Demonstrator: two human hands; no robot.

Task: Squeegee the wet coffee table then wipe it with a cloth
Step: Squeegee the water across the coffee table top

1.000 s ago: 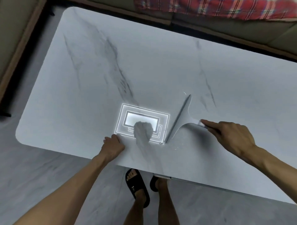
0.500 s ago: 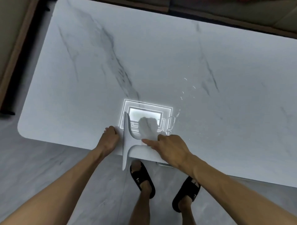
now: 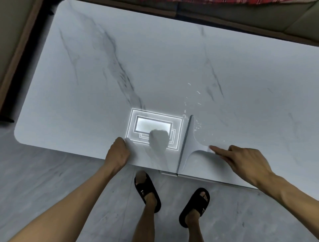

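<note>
The white marble coffee table (image 3: 155, 60) fills the view. A white squeegee (image 3: 190, 146) lies on it near the front edge, its long blade running away from me, just right of a bright lamp reflection (image 3: 153, 127). My right hand (image 3: 245, 164) holds its handle, index finger stretched along it. Water drops and streaks (image 3: 198, 127) glisten to the right of and beyond the blade. My left hand (image 3: 118, 152) rests on the table top at the front edge with curled fingers, holding nothing visible. No cloth is in view.
My feet in black sandals (image 3: 147, 191) stand on the grey floor close to the table's front edge. A sofa (image 3: 259, 19) with a red plaid fabric (image 3: 241, 1) runs along the far side. A wooden-edged piece of furniture (image 3: 15, 57) borders the left.
My right hand swept the squeegee left to beside my left hand, its blade past the front edge, then brought it back right of the lamp reflection. My left hand stayed put.
</note>
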